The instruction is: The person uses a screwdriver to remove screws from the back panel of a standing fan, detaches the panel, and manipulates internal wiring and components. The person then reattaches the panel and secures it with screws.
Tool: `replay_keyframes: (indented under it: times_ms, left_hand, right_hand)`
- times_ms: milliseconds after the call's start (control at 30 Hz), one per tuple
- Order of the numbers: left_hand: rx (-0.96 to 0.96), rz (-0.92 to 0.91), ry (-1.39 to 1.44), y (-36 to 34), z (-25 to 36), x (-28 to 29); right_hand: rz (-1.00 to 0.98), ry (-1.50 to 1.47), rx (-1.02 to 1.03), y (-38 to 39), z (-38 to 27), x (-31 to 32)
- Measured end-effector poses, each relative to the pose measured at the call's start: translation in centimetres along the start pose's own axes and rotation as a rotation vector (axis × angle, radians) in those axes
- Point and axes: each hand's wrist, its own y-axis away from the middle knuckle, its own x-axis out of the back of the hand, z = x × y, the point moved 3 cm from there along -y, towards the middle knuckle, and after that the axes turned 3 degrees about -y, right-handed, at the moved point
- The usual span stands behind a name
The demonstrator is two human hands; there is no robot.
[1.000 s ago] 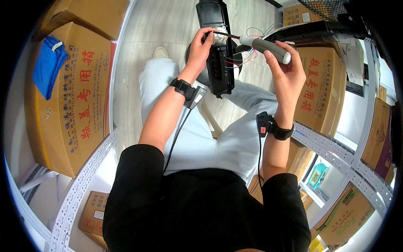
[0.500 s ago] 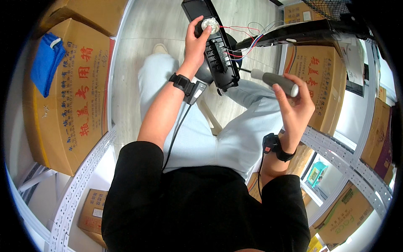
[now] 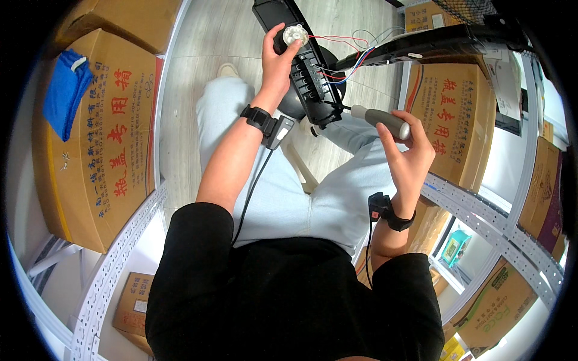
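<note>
A long black plastic housing [image 3: 319, 108] slants across the upper middle, above my knees. On it sits a round translucent disc part [image 3: 295, 37], which my left hand [image 3: 277, 69] grips between thumb and fingers. Below the disc lies a row of black terminals or slots [image 3: 309, 79], with red, blue and white wires [image 3: 355, 67] running off to the right. In my right hand [image 3: 410, 147] is a screwdriver [image 3: 385, 122] with a grey handle, held by the fingertips near its butt. Its dark shaft points left, and the tip is at the housing's lower end; whether it touches cannot be made out.
A black curved arm [image 3: 409, 51] extends rightward from behind the housing. Cardboard boxes [image 3: 102, 138] on metal shelving [image 3: 120, 271] flank me on the left, a blue cloth [image 3: 66, 90] on one. More boxes [image 3: 451, 120] and shelf rails [image 3: 469, 207] stand to the right. Cables trail from both wrist straps.
My right hand has moved left with the screwdriver, bringing its tip over the housing's lower end. The housing and my left hand have shifted slightly left.
</note>
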Motion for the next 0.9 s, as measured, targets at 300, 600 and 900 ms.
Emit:
replay_keyframes:
  times_ms: [300, 600, 900]
  left_hand:
    - [0.007, -0.002, 0.035, 0.0, 0.1, -0.1]
    - [-0.005, -0.005, 0.034, 0.0, -0.2, 0.1]
    - [-0.009, -0.006, 0.031, 0.1, 0.1, 0.1]
  right_hand:
    - [-0.007, 0.06, 0.012, -0.1, -0.1, -0.5]
    - [-0.01, 0.107, 0.134, -0.7, 0.4, -1.5]
    - [-0.094, 0.184, -0.002, -1.2, -0.6, -1.6]
